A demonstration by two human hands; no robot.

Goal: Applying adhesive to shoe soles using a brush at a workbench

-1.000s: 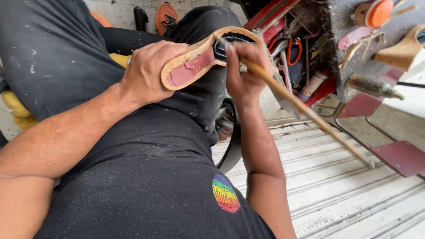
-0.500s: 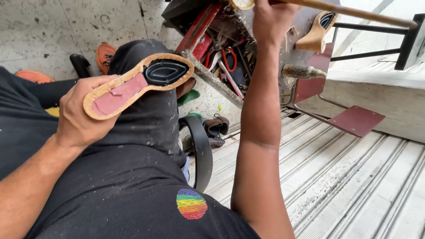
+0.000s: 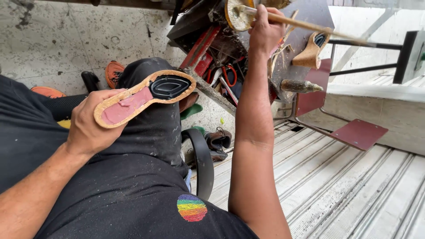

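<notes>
My left hand (image 3: 95, 126) grips a shoe sole (image 3: 144, 97) by its end, held flat over my black-trousered knee. The sole has a tan cork rim, a pink inner patch and a black moulded heel pad. My right hand (image 3: 264, 32) is raised at the top of the view, closed around a long wooden stick (image 3: 310, 25). The stick's tip rests in a round, glue-smeared pot (image 3: 237, 15) on a cluttered metal stand.
The stand holds red-handled tools (image 3: 228, 77), a hanging tan shoe piece (image 3: 310, 53) and a brush-like roller (image 3: 301, 85). A black belt (image 3: 203, 161) and dark shoes (image 3: 219, 139) lie by my knee. Orange shoes (image 3: 114, 73) sit near the concrete wall. Ribbed metal flooring (image 3: 345, 194) spreads right.
My right hand has lifted the stick away from the sole and up to the pot on the stand. My left hand and the sole have dropped lower and left in the view.
</notes>
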